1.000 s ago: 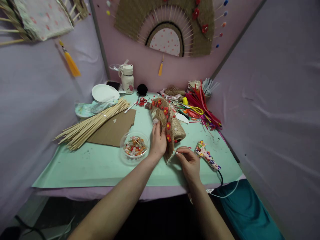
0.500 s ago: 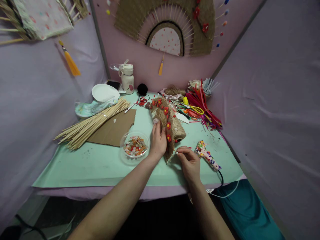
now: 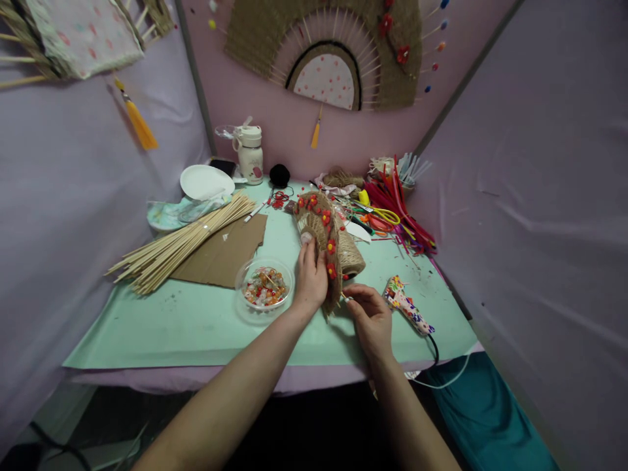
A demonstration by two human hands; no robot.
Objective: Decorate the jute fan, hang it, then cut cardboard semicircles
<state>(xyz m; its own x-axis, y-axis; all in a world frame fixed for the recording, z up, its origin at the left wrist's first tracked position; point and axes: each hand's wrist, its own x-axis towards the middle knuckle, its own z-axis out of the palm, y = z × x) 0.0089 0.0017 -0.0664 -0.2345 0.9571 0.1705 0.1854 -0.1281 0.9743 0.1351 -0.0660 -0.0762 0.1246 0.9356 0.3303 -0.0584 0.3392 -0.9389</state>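
My left hand grips a small twine-covered fan decorated with red flowers with yellow centres, holding it tilted on edge. At the fan's lower right edge, a thin stick end sticks out with a small white bead at its tip. The thumb and index finger of my right hand are closed around that bead, a little looser than a tight pinch. Behind the fan lies a cone of twine, partly hidden by it. A clear bowl of orange, red and clear beads sits left of my left hand.
A patterned glue gun with a cord lies right of my right hand. Bamboo sticks rest on cardboard at the left. Scissors, red pipe cleaners, a bottle and a white plate stand farther back.
My right index finger has lifted slightly and the finger and thumb have parted a little around the bead. My left hand and the fan have barely moved.
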